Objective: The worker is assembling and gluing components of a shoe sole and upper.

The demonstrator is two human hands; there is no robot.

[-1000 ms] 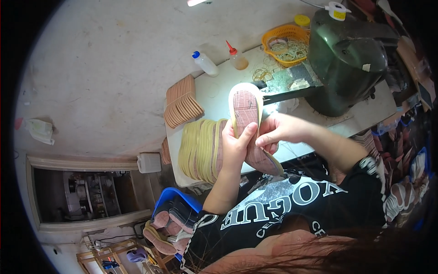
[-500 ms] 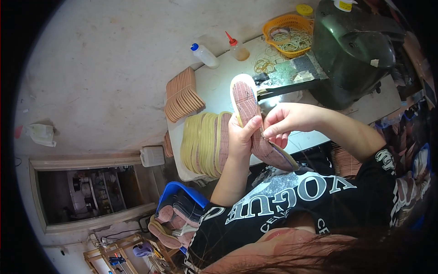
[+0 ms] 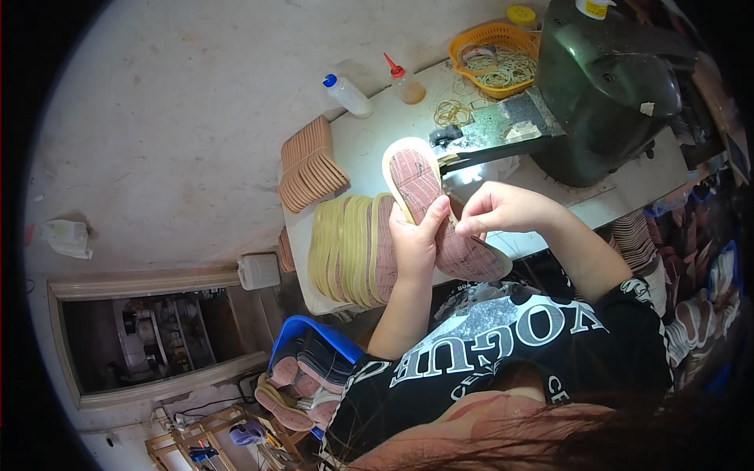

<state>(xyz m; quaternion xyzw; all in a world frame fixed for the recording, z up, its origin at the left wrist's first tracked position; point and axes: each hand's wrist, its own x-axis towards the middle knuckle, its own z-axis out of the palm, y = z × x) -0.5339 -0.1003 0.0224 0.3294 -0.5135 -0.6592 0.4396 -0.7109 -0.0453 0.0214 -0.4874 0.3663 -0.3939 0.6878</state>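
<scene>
The left hand (image 3: 415,245) grips a pink, cream-edged insole (image 3: 428,206) from below, fingers closed around its middle, holding it above the desk's (image 3: 369,145) near edge. The right hand (image 3: 503,210) pinches the insole's right side with closed fingers. A row of insoles (image 3: 349,250) lies at the near-left corner, a tan stack (image 3: 310,165) beyond it, and a dark machine (image 3: 609,86) at the right.

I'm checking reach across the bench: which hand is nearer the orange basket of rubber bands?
Right. The right hand pinches the insole below the orange basket, on its side of the bench. The left hand grips the insole lower and farther left.
</scene>
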